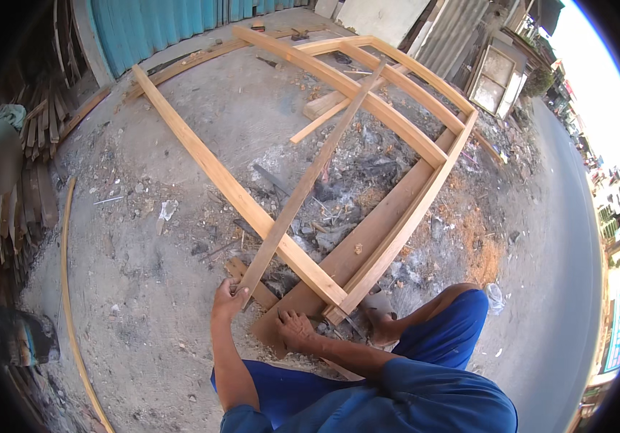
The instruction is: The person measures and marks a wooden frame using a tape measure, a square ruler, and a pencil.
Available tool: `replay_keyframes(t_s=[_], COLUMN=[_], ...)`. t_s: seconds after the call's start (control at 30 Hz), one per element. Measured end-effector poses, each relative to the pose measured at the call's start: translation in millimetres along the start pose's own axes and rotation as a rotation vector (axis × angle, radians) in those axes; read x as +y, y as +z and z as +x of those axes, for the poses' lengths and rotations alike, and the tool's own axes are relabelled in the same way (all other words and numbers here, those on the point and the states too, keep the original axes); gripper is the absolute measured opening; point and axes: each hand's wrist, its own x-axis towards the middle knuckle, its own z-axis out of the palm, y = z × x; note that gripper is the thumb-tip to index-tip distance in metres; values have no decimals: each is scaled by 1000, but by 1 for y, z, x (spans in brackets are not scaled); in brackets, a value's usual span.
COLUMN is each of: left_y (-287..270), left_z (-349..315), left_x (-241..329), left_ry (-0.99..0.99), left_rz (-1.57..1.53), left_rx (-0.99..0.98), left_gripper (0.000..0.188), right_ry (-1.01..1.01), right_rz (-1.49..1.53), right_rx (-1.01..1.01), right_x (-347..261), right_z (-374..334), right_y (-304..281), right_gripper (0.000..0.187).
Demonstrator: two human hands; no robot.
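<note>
My left hand (228, 297) is closed on the near end of a long, dark wooden strip (310, 175). That strip slants away over a light wooden beam (212, 167) and reaches the frame's far bar. My right hand (297, 332) rests low over the near end of a wide brown plank (375, 234), its fingers curled; what they grip is hard to make out. Just right of it, a thin dark tool or metal piece (353, 327) shows by the frame's near corner. The light wooden frame (404, 245) of joined beams lies across the ground ahead of me.
My sandalled foot (382, 325) is beside the frame corner. Stacked wood scraps (7, 224) stand at the left, near a long thin strip (66, 289). Ash and wood chips litter the ground. A blue corrugated wall (151, 32) is behind; a road (566, 238) runs along the right.
</note>
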Motion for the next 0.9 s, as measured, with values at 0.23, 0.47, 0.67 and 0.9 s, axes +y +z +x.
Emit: replay_keyframes(t_s=[0.23, 0.47, 0.67, 0.9], left_y=[27, 20, -15, 11], left_z=[-39, -31, -21, -37], left_x=[43, 61, 6, 8], left_ry=[9, -184, -276, -210], left_rz=[584, 741, 155, -130], left_rx=[125, 347, 321, 652], left_gripper=[85, 97, 59, 24], right_ry=[43, -51, -85, -93], right_rz=[56, -168, -570, -481], right_rx=[-41, -50, 51, 82], right_x=[14, 80, 156, 206], right_z=[-5, 85, 154, 217], right_y=[8, -204, -270, -237], right_gripper=[46, 25, 69, 45])
